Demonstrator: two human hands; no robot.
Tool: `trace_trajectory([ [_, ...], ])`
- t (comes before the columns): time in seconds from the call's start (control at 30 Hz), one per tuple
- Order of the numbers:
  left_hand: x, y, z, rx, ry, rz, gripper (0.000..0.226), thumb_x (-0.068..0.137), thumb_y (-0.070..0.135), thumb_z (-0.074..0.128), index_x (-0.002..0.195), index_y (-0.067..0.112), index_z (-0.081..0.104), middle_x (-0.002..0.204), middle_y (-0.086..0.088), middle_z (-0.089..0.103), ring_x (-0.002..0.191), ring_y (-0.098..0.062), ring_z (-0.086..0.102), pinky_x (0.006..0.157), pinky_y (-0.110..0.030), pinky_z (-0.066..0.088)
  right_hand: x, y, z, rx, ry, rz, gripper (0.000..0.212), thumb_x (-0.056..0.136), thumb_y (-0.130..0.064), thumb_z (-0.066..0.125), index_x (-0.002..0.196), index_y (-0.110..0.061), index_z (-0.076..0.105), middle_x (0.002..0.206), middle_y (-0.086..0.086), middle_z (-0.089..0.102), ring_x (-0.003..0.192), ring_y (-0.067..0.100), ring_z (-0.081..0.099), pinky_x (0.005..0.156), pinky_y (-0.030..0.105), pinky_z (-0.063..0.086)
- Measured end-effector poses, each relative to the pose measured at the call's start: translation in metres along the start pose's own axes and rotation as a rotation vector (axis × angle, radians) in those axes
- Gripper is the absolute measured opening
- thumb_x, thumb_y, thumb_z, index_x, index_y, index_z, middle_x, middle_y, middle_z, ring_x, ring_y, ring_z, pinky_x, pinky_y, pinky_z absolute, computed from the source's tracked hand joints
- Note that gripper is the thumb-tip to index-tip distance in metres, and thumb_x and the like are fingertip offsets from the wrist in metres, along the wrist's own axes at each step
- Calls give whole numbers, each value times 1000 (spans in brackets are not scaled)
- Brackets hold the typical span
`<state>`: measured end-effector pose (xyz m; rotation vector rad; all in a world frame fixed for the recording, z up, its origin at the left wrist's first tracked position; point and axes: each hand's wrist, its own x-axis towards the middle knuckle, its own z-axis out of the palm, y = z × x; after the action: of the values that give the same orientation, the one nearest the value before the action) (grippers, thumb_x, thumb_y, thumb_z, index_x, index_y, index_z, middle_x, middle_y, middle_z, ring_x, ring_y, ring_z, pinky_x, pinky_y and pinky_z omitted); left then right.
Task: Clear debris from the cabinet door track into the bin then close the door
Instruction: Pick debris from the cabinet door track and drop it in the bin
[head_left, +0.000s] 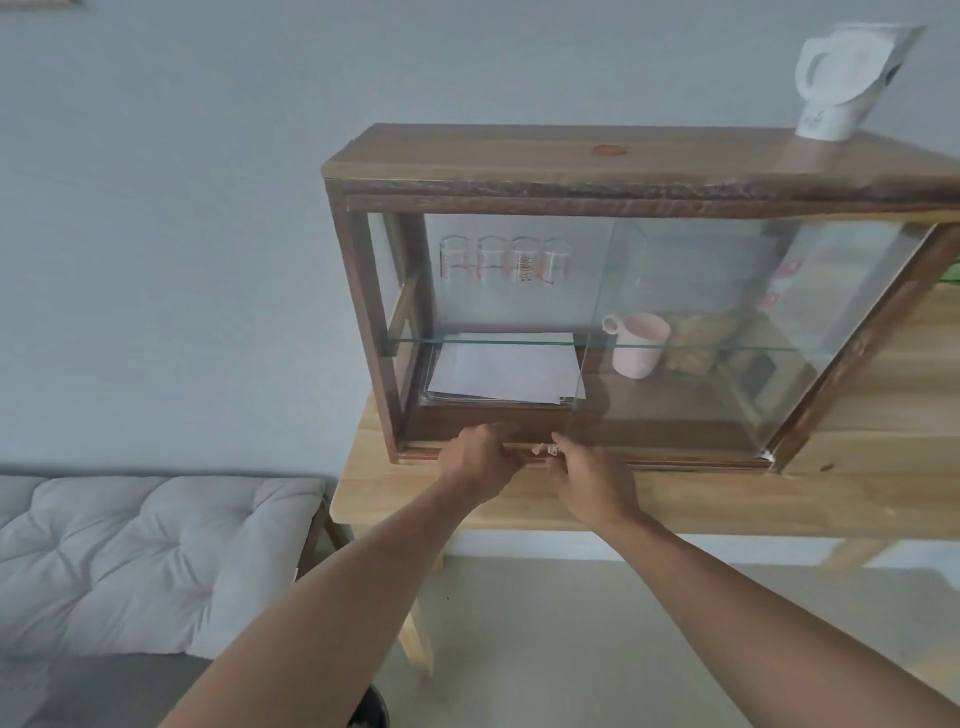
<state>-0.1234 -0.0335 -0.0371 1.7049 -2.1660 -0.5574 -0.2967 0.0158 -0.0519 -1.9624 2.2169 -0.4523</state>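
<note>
A pale wooden table (675, 499) stands against the wall, with a grey cushioned bench (145, 551) to its left. On the table rests a dark wooden cabinet (519, 161) with a glass sliding door (727, 332) drawn to the right half, leaving the left half open. A white jug (847, 78) stands on the cabinet top. Inside, four glasses (504, 260) sit on the glass shelf (493, 341), papers (509, 371) lie below it, and a pink mug (639, 343) stands behind the door. The left hand (480, 460) rests on the bottom track (675, 460), fingers curled; whether it holds anything cannot be told. The right hand (592, 480) pinches a small pale scrap of debris (546, 449) at the track, beside the door's edge.
</note>
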Motion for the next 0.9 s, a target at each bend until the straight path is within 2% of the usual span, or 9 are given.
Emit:
trace_trajectory([
  [0.1,5,9,11,5,-22,34,28,92,52,70,120,53,72,101,8,78,97,-25,71,73,-35,55,3,5,5,-181,-12,-79,34,102,-31,56,135,-29,61,98,6,80,94,37,76,65,38,44],
  [0.23,10,17,17,5,-10,50,22,91,59,69,112,54,75,102,8,79,98,-30,72,69,-34,49,6,9,6,-253,4,-97,19,100,-26,57,117,-28,65,89,7,78,86,38,77,61,37,40],
  [0.33,12,16,19,11,1,46,21,93,53,71,113,55,76,103,10,79,98,-28,72,72,-34,55,7,13,7,-227,31,-110,20,103,-30,53,118,-32,66,87,8,79,85,39,77,61,38,40],
  [0.43,11,16,18,-8,24,53,20,94,46,74,113,47,79,107,11,79,99,-25,72,78,-38,59,5,14,8,-156,87,-113,22,102,-34,56,119,-34,70,87,8,81,86,39,77,62,38,43],
  [0.6,9,6,13,2,61,51,15,96,34,72,108,36,81,106,7,78,99,-24,71,78,-37,58,4,14,9,-35,114,-78,14,102,-33,60,111,-30,70,83,7,80,85,39,76,64,40,49],
  [0.67,6,-1,9,2,68,35,16,97,35,71,110,36,81,108,8,78,100,-22,70,80,-38,59,5,13,9,9,102,-67,10,103,-32,60,106,-29,68,80,5,79,83,38,75,62,39,46],
  [0.77,0,-15,1,-9,90,9,17,98,37,71,111,35,81,104,8,78,98,-20,70,76,-36,58,6,10,9,44,102,-49,8,104,-31,60,103,-29,68,81,0,80,82,34,76,60,35,40],
  [0.9,-10,-35,-13,-31,127,-26,16,97,38,72,108,32,82,96,8,78,90,-20,70,69,-33,57,4,-4,9,107,81,-35,12,104,-34,60,109,-30,70,94,-5,83,91,31,77,65,36,48],
])
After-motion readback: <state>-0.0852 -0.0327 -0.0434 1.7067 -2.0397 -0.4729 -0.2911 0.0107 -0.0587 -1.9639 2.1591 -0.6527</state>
